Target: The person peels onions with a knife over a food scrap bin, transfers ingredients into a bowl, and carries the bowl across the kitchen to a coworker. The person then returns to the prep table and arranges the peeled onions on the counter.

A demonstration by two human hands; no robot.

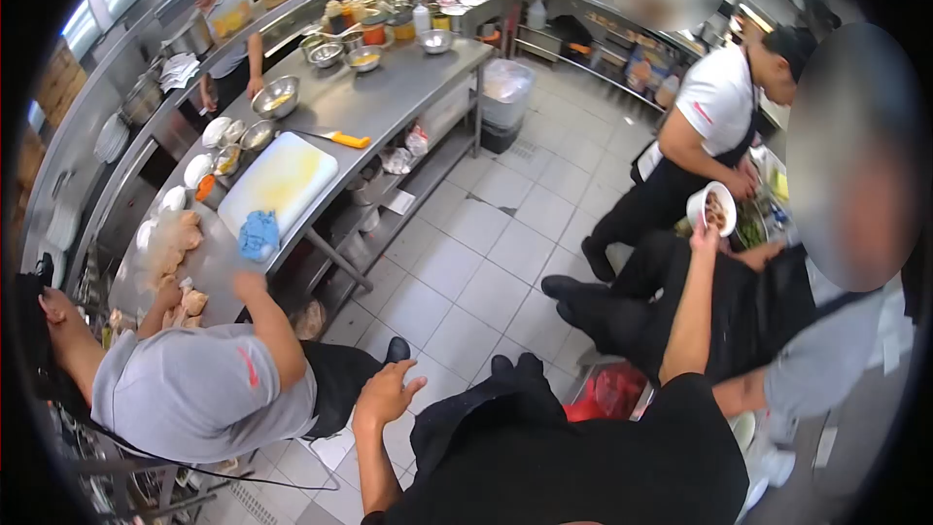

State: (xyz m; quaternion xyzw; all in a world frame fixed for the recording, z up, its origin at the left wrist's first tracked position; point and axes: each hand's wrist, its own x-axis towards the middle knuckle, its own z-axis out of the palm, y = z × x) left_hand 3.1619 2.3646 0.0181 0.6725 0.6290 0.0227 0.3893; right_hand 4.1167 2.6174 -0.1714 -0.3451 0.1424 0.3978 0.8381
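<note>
My right hand (707, 236) reaches out to the right and grips a white bowl (698, 202) by its near rim. Brown pieces of food (717, 212) lie inside it; their exact kind is too small to tell. The bowl is held in the air beside a co-worker in a white shirt (714, 102). Low on the left, my left hand (389, 394) hangs over the tiled floor with its fingers apart and nothing in it. It is nearest to the grey-shirted co-worker (194, 394) at the steel table.
On the steel table (389, 87) are a white cutting board (279, 185), a yellow-handled knife (348, 140), a blue cloth (259, 235) and several metal bowls. Another co-worker (836, 331) stands close on my right. A container with red contents (610, 392) sits near my feet.
</note>
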